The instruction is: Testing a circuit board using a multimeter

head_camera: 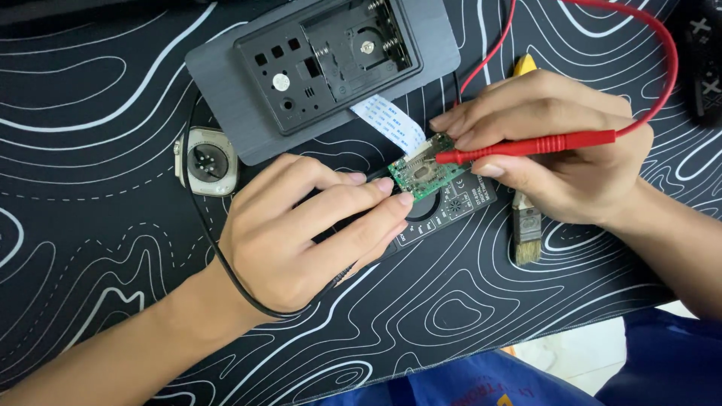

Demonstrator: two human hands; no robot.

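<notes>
Green circuit board (427, 171): resting on black multimeter (444, 207), joined by white ribbon cable (391, 124) to grey device housing (323, 68). Left hand (301, 233): fingers pressed together, tips steadying board edge. Right hand (556, 146): pinching red test probe (526, 146), tip touching board. Nearby on patterned mat (113, 113): small brush (526, 225), square watch body (207, 162).

I see a matt black desk mat (90, 173) printed with white contour lines, and on it a brushed, dull grey plastic casing (226, 83). The red test probe (541, 143) looks like smooth, slightly glossy plastic. The green circuit board (429, 169) carries shiny metal contacts, and the ribbon cable (387, 120) is thin, pale film.
</notes>
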